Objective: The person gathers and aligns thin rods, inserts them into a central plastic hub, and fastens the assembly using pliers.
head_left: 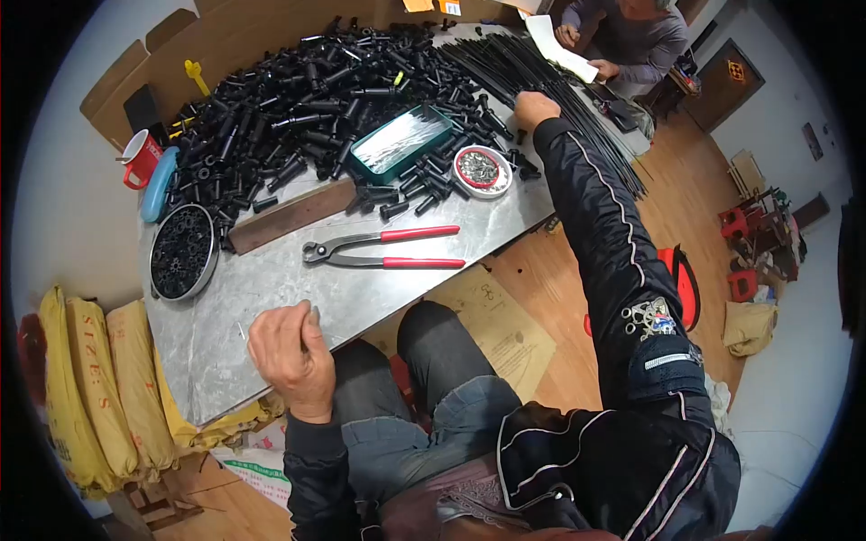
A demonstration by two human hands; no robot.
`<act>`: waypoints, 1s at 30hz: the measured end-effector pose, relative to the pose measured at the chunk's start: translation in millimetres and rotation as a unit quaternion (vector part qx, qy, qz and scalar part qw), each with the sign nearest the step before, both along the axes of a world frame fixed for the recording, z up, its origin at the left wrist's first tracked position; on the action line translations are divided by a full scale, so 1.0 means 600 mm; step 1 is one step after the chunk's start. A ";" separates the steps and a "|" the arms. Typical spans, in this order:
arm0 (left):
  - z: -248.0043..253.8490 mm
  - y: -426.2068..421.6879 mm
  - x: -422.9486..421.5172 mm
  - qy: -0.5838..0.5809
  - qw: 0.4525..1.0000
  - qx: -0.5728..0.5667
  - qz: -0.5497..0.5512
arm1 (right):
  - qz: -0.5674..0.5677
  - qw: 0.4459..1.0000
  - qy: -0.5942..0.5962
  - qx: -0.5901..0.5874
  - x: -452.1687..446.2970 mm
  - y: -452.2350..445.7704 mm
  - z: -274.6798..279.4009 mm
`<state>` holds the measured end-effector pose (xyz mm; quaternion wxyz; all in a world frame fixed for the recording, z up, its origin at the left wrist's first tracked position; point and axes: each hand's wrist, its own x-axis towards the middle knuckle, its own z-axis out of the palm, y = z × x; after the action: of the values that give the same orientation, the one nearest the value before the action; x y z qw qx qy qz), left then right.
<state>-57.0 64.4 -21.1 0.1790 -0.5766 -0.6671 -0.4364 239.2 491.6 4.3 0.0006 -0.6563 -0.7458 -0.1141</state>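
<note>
I list: right hand (537, 108) by black rods (492, 65), left hand (290, 359) curled, what either pinches I cannot tell; pliers (417, 262) beyond left fingers, presumably for easy reach.

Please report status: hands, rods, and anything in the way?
Right hand at black rods, grip unclear. Left hand curled near table. Red-handled pincers lie between hands.

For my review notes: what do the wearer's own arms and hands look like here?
Both the left hand and the right hand are ungloved. The left sleeve and right sleeve are black with dark cuffs. Along the right sleeve runs thin white piping; higher up are a pale emblem with blue and red touches and a silvery zip.
</note>
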 end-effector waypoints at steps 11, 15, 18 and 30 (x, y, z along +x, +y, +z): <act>-0.012 -0.001 -0.006 -0.008 0.999 -0.029 0.037 | -0.063 0.997 0.041 -0.023 -0.008 -0.016 0.016; -0.012 -0.003 -0.009 -0.002 0.999 -0.029 0.037 | -0.023 0.993 0.104 0.051 0.009 -0.018 0.019; -0.016 -0.003 -0.009 -0.003 0.999 -0.021 0.037 | 0.026 0.994 0.108 0.015 0.033 -0.001 0.064; -0.005 -0.010 -0.005 -0.017 1.000 0.010 0.017 | 0.054 0.943 0.328 -0.012 0.090 -0.058 0.195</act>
<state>-59.9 58.7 -24.0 0.1808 -0.5562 -0.6753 -0.4493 293.1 456.8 121.4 0.2438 -0.6160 -0.7399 0.1167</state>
